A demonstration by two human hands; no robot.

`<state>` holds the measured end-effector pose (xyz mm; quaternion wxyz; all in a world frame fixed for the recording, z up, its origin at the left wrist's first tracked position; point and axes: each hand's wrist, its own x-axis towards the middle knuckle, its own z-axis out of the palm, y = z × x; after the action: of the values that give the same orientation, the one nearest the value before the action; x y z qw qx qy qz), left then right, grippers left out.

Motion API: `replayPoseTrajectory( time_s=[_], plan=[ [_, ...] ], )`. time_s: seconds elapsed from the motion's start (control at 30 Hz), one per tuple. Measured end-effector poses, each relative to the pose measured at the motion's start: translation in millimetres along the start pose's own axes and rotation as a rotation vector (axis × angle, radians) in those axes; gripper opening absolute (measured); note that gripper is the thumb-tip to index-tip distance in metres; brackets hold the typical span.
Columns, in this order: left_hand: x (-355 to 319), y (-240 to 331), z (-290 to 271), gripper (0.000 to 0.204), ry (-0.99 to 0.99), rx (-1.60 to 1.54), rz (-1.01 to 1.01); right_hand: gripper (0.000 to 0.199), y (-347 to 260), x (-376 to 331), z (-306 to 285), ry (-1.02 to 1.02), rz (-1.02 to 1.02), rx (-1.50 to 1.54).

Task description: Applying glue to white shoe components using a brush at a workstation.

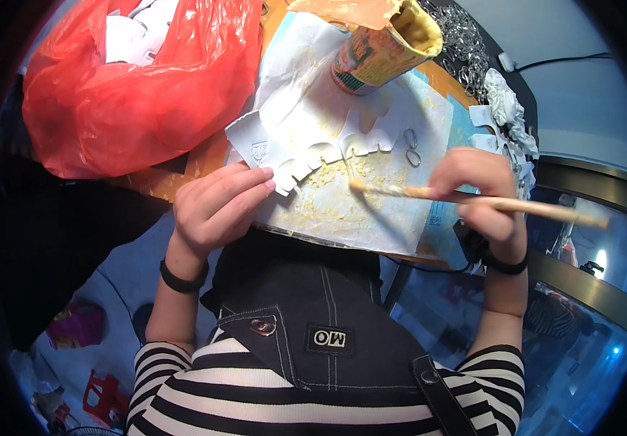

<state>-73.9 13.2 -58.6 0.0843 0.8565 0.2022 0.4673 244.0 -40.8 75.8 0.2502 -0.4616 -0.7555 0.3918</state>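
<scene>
My left hand point(219, 207) rests its fingers, held together, on a flat white piece point(250, 136) with an embossed mark; its thumb is hidden. Beside those fingertips, more white pieces with notched, rounded edges point(320, 155) lie overlapped in an arc. My right hand point(477, 192) is closed round the wooden handle of a brush point(400, 190). The brush's tip points left, just below the row of pieces. Yellowish smears mark the white sheet point(320, 218) underneath. Two oval metal rings point(412, 147) lie to the right of the row.
Behind the pieces stands a round container point(375, 58) with a yellow-crusted rim. A red plastic bag point(175, 116) holding white pieces sits at the left. At the far right are a heap of metal rings point(462, 36), crumpled white material point(502, 98) and a black cable point(567, 60).
</scene>
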Motion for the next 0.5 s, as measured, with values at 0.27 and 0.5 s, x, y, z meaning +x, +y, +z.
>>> replayPoseTrajectory(
  time_s=[0.27, 0.5],
  plan=[
    [3, 1, 1, 0.019, -0.023, -0.034, 0.0, 0.032, -36, 1, -70, 0.615, -0.122, 0.067],
    [0, 0, -1, 0.02, -0.041, -0.04, -0.027, 0.012, -41, 64, -56, 0.508, -0.004, -0.15]
  ],
)
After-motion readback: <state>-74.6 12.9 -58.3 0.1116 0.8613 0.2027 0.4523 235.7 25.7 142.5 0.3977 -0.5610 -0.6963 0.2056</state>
